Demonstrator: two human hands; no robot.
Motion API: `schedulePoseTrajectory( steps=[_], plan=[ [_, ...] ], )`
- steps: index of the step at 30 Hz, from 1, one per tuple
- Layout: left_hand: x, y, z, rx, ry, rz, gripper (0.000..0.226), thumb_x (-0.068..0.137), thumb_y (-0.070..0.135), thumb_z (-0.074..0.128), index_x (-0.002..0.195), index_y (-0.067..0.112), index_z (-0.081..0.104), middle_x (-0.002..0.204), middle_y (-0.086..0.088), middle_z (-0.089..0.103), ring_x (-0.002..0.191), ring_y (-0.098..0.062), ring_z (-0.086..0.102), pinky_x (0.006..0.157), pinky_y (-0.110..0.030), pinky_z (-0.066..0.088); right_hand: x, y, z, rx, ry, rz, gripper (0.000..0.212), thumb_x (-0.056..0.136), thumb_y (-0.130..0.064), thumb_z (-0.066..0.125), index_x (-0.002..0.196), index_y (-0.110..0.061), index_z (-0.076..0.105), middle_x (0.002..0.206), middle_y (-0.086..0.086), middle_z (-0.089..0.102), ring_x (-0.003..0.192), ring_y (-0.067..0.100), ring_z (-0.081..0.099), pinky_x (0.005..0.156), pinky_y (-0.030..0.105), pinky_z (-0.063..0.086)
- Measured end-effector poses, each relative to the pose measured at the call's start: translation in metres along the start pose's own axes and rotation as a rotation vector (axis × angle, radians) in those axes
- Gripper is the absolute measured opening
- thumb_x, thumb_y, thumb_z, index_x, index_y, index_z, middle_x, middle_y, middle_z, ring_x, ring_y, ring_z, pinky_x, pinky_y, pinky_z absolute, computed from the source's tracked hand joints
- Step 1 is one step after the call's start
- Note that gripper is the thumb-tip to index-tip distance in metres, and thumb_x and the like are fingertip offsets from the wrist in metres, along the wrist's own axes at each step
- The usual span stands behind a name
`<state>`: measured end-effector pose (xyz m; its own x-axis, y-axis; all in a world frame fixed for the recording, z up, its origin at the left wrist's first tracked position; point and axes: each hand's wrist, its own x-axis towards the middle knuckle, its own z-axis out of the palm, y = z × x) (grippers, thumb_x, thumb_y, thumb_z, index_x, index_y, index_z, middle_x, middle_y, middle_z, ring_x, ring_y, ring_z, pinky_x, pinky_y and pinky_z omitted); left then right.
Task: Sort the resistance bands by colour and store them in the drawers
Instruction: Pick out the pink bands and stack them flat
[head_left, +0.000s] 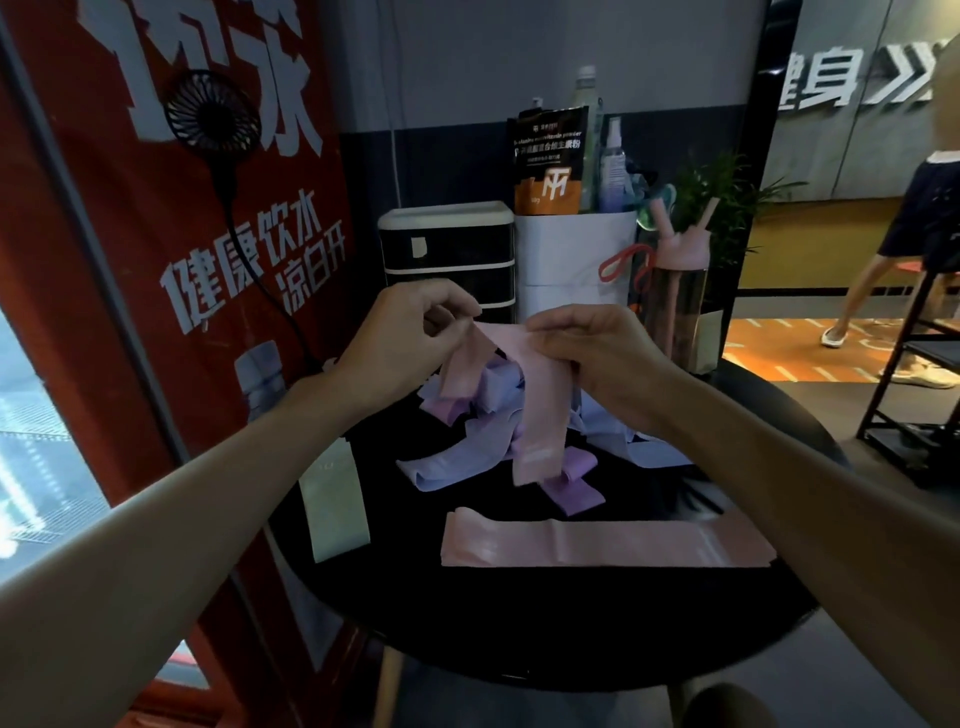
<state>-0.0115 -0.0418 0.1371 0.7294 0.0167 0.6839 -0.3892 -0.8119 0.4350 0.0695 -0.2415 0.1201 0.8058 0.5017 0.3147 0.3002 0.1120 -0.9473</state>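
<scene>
Both hands hold one pink resistance band (540, 415) up over the round black table (519, 623). My left hand (410, 343) pinches its left end and my right hand (597, 353) grips its top, so the band hangs down in a loop. Below it lies a heap of pale blue bands (457, 457) and purple bands (571, 483). Another pink band (597, 540) lies flat near the front of the table. A pale green band (332, 499) drapes over the table's left edge. The small black drawer unit (447, 260) with a white top stands behind my left hand, its drawers closed.
A white bag (571, 260) with a pouch and spray bottles stands to the right of the drawers, next to a pink water bottle (680, 291). A red banner with a black fan (213, 114) fills the left. A person walks at the far right, by a black shelf (914, 395).
</scene>
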Motion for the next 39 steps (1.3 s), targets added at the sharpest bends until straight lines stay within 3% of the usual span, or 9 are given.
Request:
schedulePoseTrajectory(
  steps=[6, 10, 14, 18, 22, 26, 32, 36, 39],
  plan=[
    [-0.015, 0.005, 0.013, -0.335, -0.393, -0.118, 0.067, 0.079, 0.006, 0.082, 0.137, 0.018, 0.050, 0.140, 0.005, 0.056, 0.127, -0.004, 0.055, 0.103, -0.032, 0.050, -0.009, -0.002, -0.013, -0.046, -0.081, 0.023, 0.027, 0.090, 0.007, 0.056, 0.091, -0.011, 0.075, 0.095, 0.010, 0.072, 0.093, 0.021, 0.064, 0.086, 0.035, 0.051],
    [-0.021, 0.006, 0.032, -0.430, -0.459, -0.183, 0.082, 0.078, 0.008, 0.084, 0.146, 0.018, 0.040, 0.142, 0.004, 0.057, 0.131, -0.006, 0.052, 0.113, -0.042, 0.042, -0.019, -0.004, -0.022, -0.006, -0.172, 0.045, 0.025, 0.092, 0.007, 0.053, 0.093, -0.006, 0.074, 0.104, 0.018, 0.071, 0.093, 0.023, 0.065, 0.081, 0.032, 0.053],
    [-0.027, 0.008, 0.044, -0.521, -0.469, -0.217, 0.063, 0.082, -0.001, 0.078, 0.134, 0.018, 0.048, 0.111, -0.008, 0.073, 0.101, -0.013, 0.067, 0.093, -0.027, 0.049, -0.029, 0.002, -0.034, -0.007, -0.217, 0.070, 0.025, 0.093, 0.006, 0.054, 0.090, -0.007, 0.075, 0.094, 0.008, 0.072, 0.081, 0.013, 0.065, 0.072, 0.023, 0.053],
    [-0.030, 0.012, 0.048, -0.484, -0.422, -0.212, 0.050, 0.076, 0.004, 0.073, 0.120, 0.013, 0.050, 0.084, -0.004, 0.065, 0.079, -0.016, 0.061, 0.077, -0.027, 0.048, -0.041, 0.006, -0.042, 0.012, -0.258, 0.155, 0.014, 0.089, 0.001, 0.060, 0.096, -0.007, 0.070, 0.087, 0.008, 0.069, 0.067, 0.009, 0.065, 0.060, 0.018, 0.053],
    [-0.029, 0.018, 0.046, -0.434, -0.504, -0.156, 0.040, 0.075, 0.013, 0.076, 0.109, 0.015, 0.056, 0.091, -0.017, 0.062, 0.074, -0.021, 0.053, 0.070, -0.034, 0.042, -0.050, 0.013, -0.052, -0.112, -0.388, 0.234, 0.043, 0.075, -0.023, 0.074, 0.116, -0.018, 0.062, 0.099, 0.017, 0.073, 0.083, 0.019, 0.066, 0.078, 0.031, 0.051],
    [-0.028, 0.019, 0.046, -0.418, -0.549, -0.147, 0.044, 0.070, 0.035, 0.083, 0.103, 0.020, 0.059, 0.096, -0.018, 0.062, 0.082, -0.021, 0.055, 0.075, -0.039, 0.043, -0.058, 0.015, -0.060, -0.255, -0.487, 0.274, 0.060, 0.075, -0.022, 0.079, 0.127, -0.032, 0.052, 0.106, 0.023, 0.068, 0.085, 0.024, 0.065, 0.077, 0.028, 0.054],
    [-0.028, 0.021, 0.049, -0.360, -0.494, -0.110, 0.037, 0.069, 0.042, 0.082, 0.098, 0.027, 0.064, 0.104, -0.017, 0.065, 0.091, -0.036, 0.062, 0.076, -0.045, 0.049, -0.066, 0.024, -0.059, -0.559, -0.414, 0.107, 0.055, 0.081, -0.017, 0.075, 0.125, -0.040, 0.051, 0.105, 0.023, 0.067, 0.092, 0.047, 0.060, 0.083, 0.059, 0.050],
    [-0.029, 0.010, 0.036, -0.333, -0.445, -0.128, 0.037, 0.072, 0.032, 0.083, 0.102, 0.019, 0.064, 0.098, 0.005, 0.067, 0.086, -0.010, 0.063, 0.073, -0.022, 0.047, -0.073, 0.029, -0.078, -0.507, -0.385, 0.131, 0.059, 0.084, -0.010, 0.071, 0.125, -0.047, 0.051, 0.094, 0.033, 0.058, 0.074, 0.033, 0.056, 0.075, 0.056, 0.049],
    [-0.033, -0.004, 0.029, -0.281, -0.464, -0.110, 0.040, 0.072, 0.036, 0.084, 0.103, 0.020, 0.065, 0.102, -0.015, 0.064, 0.090, -0.028, 0.062, 0.077, -0.036, 0.047, -0.079, 0.034, -0.092, -0.501, -0.335, 0.149, 0.052, 0.085, -0.009, 0.072, 0.121, -0.042, 0.054, 0.085, 0.020, 0.064, 0.072, 0.027, 0.056, 0.071, 0.042, 0.049]
  ],
)
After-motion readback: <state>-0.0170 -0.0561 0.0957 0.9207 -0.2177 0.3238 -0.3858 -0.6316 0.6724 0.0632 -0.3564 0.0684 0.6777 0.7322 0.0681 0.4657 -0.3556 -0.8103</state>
